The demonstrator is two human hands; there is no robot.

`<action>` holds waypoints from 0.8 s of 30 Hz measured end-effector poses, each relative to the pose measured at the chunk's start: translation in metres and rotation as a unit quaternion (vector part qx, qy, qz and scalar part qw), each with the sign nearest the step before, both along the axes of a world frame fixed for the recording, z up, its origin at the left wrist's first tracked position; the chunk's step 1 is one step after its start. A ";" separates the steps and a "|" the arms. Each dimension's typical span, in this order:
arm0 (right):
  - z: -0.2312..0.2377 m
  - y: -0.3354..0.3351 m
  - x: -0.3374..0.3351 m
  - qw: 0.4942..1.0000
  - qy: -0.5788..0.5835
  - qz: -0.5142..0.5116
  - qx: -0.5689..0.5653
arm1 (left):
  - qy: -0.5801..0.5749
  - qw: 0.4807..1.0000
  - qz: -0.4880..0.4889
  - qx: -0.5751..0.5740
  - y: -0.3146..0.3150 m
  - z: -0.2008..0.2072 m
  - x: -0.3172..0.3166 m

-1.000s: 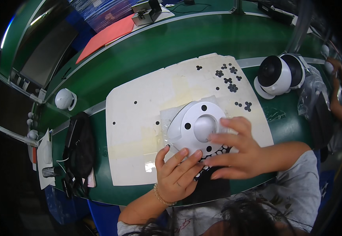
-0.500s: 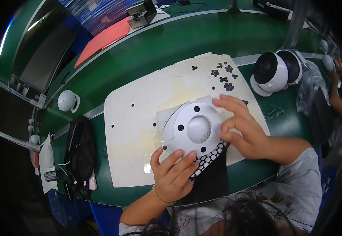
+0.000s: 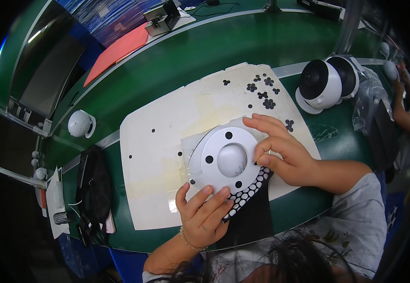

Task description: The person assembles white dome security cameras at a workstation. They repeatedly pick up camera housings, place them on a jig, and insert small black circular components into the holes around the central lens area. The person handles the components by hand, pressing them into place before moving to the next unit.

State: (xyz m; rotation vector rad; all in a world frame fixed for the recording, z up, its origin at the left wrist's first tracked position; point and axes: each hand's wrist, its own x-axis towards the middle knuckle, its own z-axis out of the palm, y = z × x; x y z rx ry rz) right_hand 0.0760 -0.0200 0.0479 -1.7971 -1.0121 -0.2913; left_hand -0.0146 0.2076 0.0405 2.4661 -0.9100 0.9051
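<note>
Near the middle of the bench (image 3: pixel 333 152), I see the white ring-shaped base (image 3: pixel 218 175) lying above a cream board (image 3: pixel 149 188), with black dots (image 3: pixel 209 159) on its face at about 12, 9 and 6 o'clock. The left hand (image 3: pixel 202 214) enters my view from 7 o'clock, its fingers slightly apart, tips resting on the base's lower rim between 6 and 8 o'clock. From 4 o'clock comes the right hand (image 3: pixel 282 153): thumb and forefinger are together, pinched on a small dark dot (image 3: pixel 256 163) at the base's rim, on its 3 o'clock side. Whether that dot touches the base, I cannot tell from this far. Between the hands, at the base's 5 o'clock, I make out a black sheet with white ovals (image 3: pixel 247 193). Toward 1 o'clock on the board lie dark clusters (image 3: pixel 269 103); beyond, at 2 o'clock, stand round white devices with black faces (image 3: pixel 325 87). A black bag (image 3: pixel 93 188) lies at 8 o'clock.
</note>
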 end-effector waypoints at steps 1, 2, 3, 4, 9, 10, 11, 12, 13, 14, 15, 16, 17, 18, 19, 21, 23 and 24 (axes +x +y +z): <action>-0.001 0.000 0.000 1.000 0.001 0.000 0.004 | 0.000 1.000 0.000 0.001 0.000 0.000 0.000; -0.001 0.000 0.000 1.000 -0.008 0.000 -0.001 | -0.001 1.000 -0.001 0.003 0.001 0.000 0.000; -0.002 0.000 0.001 1.000 -0.018 0.000 -0.005 | -0.001 1.000 -0.001 0.004 0.001 -0.001 0.000; -0.004 -0.002 0.001 1.000 -0.027 0.000 -0.008 | -0.001 1.000 0.000 0.004 0.001 0.000 0.000; -0.013 -0.017 0.016 0.993 -0.116 0.032 -0.022 | -0.001 1.000 0.000 -0.007 -0.002 0.001 -0.001; -0.014 -0.017 0.018 0.993 -0.111 0.039 -0.022 | -0.001 1.000 -0.001 -0.009 -0.001 0.001 0.000; -0.014 -0.014 0.015 0.997 -0.016 0.046 0.052 | 0.000 1.000 -0.002 -0.011 -0.001 0.000 0.000; -0.014 -0.010 0.010 0.988 0.079 0.054 0.125 | 0.001 1.000 -0.002 -0.013 -0.001 -0.001 0.000; -0.011 -0.006 0.008 0.970 0.178 0.078 0.148 | 0.005 1.000 -0.003 -0.013 -0.001 0.000 0.000; -0.009 -0.001 0.005 0.940 0.276 0.091 0.179 | 0.010 1.000 -0.003 -0.013 -0.001 0.000 0.000; -0.006 0.002 0.003 0.904 0.378 0.118 0.160 | 0.015 1.000 -0.003 -0.013 0.000 0.000 0.000; 0.000 0.007 0.004 0.859 0.470 0.148 0.139 | 0.017 1.000 -0.011 -0.010 0.001 0.002 0.001; 0.004 0.007 0.008 0.864 0.463 0.147 0.134 | 0.019 1.000 -0.017 -0.008 0.001 0.002 0.002; 0.007 0.004 0.014 0.868 0.456 0.146 0.129 | 0.022 0.999 -0.023 -0.006 0.002 0.002 0.003; 0.009 0.003 0.023 0.872 0.449 0.148 0.125 | 0.022 0.999 -0.029 -0.014 0.004 0.001 0.004; 0.013 0.007 0.045 0.836 0.465 0.089 0.276 | 0.024 0.998 -0.050 -0.035 0.006 0.000 0.007; 0.015 0.002 0.081 0.822 0.447 0.050 0.350 | 0.069 0.991 -0.087 -0.080 0.010 0.004 0.011; 0.021 0.000 0.097 0.863 0.384 0.010 0.330 | 0.085 0.984 -0.116 -0.106 0.011 0.002 0.015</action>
